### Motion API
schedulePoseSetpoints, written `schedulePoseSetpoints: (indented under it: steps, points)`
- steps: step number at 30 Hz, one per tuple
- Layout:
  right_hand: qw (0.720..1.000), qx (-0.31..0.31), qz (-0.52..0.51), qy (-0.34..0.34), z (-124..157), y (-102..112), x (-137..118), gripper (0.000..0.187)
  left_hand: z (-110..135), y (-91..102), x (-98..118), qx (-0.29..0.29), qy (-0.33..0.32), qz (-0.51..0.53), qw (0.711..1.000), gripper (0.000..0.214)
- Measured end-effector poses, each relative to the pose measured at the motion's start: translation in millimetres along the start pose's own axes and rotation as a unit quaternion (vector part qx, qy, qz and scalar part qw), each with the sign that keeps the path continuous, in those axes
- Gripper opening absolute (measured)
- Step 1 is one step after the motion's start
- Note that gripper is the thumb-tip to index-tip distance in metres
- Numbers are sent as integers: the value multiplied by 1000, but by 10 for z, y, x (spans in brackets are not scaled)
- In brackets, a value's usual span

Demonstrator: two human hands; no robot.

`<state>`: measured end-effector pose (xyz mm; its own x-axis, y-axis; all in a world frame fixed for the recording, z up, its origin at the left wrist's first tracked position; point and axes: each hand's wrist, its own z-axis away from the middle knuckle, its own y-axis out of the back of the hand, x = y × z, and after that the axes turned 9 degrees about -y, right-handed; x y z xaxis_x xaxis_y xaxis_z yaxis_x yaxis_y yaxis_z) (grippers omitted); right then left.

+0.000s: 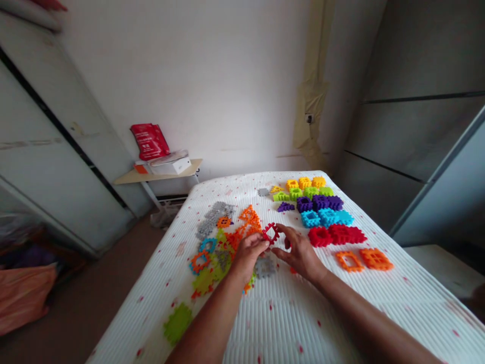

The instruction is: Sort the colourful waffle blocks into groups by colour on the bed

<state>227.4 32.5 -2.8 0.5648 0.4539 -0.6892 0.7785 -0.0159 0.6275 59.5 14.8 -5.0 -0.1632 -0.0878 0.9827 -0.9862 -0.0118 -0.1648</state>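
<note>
Between my two hands, above the bed, is a red toothed frame piece [271,233] with an open middle. My left hand [250,251] pinches its lower left edge. My right hand [297,247] is at its upper right, index finger on the rim and thumb spread below. Beneath and left of my hands lies a loose heap of interlocking pieces: orange ones [248,222], grey ones [214,217] and green ones [204,280]. A grey square piece [265,267] lies just under my hands. On the right, a red row of stacked pieces [337,235] is nearest my right hand.
Other colour rows stand at right: yellow [305,182], lime [310,192], purple [322,203], blue [328,218] and orange [364,260]. A green piece [178,323] lies near the left edge of the bed [288,323]. A small table [162,174] holds a white box and red bag.
</note>
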Motion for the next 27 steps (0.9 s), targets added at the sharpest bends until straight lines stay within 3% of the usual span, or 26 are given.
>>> schedulePoseSetpoints:
  steps: [7,11,13,19,27]
  points:
    - [996,41,-54,-60,-58,210,83,34,-4,76,-42,-53,-54,-119,990,25]
    - [998,10,-46,-31,-49,267,34,38,-13,99,-80,-73,-179,-298,935,14]
    - [999,-12,-35,3,-44,252,28,39,-12,97,-68,-72,-208,-347,912,10]
    - [997,-65,-15,44,-49,160,141,44,5,78,-37,-50,-258,-429,864,17]
    - [994,-78,28,71,-64,152,170,47,35,43,-70,-79,-344,-495,794,16]
